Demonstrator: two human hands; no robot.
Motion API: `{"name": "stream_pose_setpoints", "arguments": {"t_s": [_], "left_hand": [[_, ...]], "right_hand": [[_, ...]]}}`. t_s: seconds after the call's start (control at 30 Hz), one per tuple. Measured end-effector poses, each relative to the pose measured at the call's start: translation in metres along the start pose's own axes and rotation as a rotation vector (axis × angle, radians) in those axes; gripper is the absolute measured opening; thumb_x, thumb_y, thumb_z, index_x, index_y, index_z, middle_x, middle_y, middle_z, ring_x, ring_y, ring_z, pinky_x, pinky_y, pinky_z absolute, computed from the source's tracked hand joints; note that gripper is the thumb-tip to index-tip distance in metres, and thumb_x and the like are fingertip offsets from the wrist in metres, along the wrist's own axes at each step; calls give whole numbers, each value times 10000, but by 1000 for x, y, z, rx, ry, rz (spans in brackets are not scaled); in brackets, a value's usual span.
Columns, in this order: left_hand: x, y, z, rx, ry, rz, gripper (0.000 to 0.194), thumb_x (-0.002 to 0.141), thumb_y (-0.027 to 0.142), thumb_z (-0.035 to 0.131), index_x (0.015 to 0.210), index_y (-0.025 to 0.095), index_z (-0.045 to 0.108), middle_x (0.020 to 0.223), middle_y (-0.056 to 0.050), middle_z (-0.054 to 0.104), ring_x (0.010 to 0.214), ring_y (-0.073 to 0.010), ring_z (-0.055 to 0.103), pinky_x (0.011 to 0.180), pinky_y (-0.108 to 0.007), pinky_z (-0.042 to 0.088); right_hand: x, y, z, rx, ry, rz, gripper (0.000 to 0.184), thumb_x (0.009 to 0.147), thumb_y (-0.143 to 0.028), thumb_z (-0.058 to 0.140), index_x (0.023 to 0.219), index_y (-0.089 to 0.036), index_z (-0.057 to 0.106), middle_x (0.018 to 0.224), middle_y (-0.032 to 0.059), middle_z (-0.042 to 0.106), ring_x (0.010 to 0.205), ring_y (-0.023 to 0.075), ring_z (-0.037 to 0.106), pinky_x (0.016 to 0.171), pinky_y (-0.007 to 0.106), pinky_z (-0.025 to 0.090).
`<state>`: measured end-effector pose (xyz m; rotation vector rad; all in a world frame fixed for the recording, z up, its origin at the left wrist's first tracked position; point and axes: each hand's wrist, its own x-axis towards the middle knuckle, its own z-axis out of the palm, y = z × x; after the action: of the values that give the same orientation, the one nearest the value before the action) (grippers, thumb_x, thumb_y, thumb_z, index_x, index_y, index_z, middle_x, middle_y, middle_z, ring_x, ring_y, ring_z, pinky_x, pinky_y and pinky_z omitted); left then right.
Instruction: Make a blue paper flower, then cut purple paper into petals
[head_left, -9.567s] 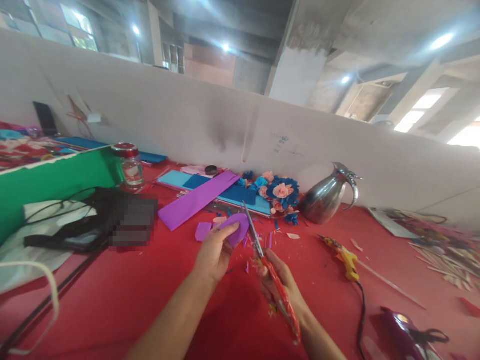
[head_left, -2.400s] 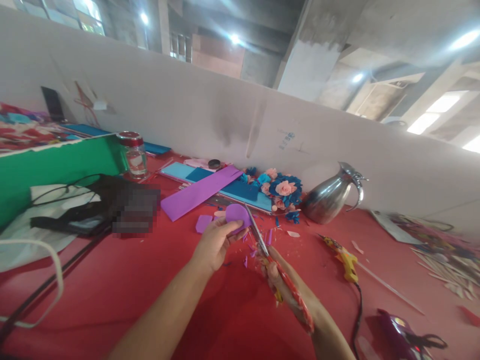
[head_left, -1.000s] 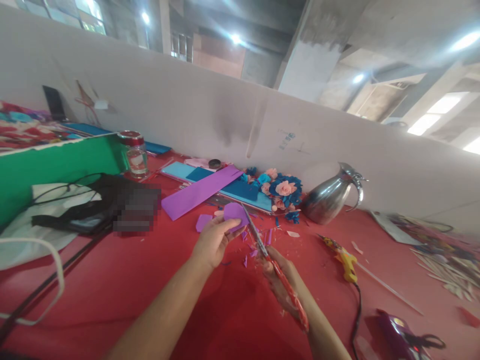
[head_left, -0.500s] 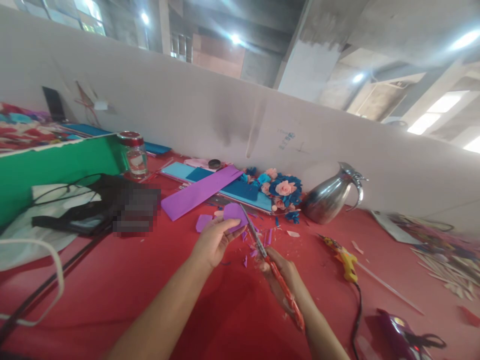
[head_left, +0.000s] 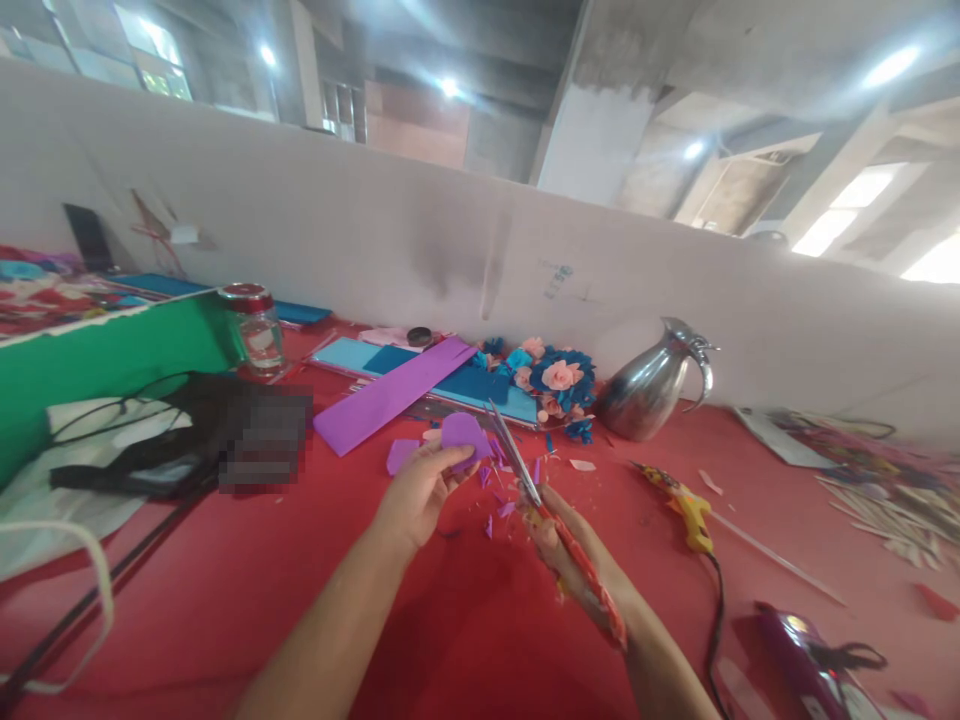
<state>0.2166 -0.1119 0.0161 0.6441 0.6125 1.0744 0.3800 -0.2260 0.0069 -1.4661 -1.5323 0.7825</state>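
Note:
My left hand (head_left: 418, 492) pinches a rounded purple foam piece (head_left: 463, 435) above the red table. Red-handled scissors (head_left: 525, 485) are gripped by my right hand (head_left: 574, 560), their blades pointing up and left beside the piece's right edge. Small purple offcuts (head_left: 491, 500) lie scattered on the table beneath the blades. Another cut purple piece (head_left: 401, 455) rests just left of my left hand.
A long purple foam strip (head_left: 390, 395) lies over blue sheets (head_left: 457, 385) by the wall. Paper flowers (head_left: 551, 385) and a steel jug (head_left: 652, 385) stand behind. A yellow glue gun (head_left: 686, 505) lies right, a glass jar (head_left: 255, 330) and green sheet (head_left: 112, 355) left.
The purple piece has been turned a little in my left hand and the scissors have shifted slightly along its edge. The view has tilted a bit.

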Motion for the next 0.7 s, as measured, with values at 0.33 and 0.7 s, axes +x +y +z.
{"name": "stream_pose_setpoints", "arguments": {"t_s": [0.33,0.7], "left_hand": [[-5,5,4,80,-31,25,148,528,74,741,633,158,680,620,24,693,584,-106,621,637,-227,479],[-4,3,2,105,-112,47,160,548,69,723,662,179,708,687,19,718,668,-124,638,685,-233,499]], "right_hand": [[3,-14,-10,-603,110,-52,418,801,-408,596,1186,-257,536,1046,71,639,794,227,640,640,281,419],[3,-20,-8,-598,123,-87,378,801,-424,591,1135,-249,575,971,62,658,757,211,626,640,289,433]]}}
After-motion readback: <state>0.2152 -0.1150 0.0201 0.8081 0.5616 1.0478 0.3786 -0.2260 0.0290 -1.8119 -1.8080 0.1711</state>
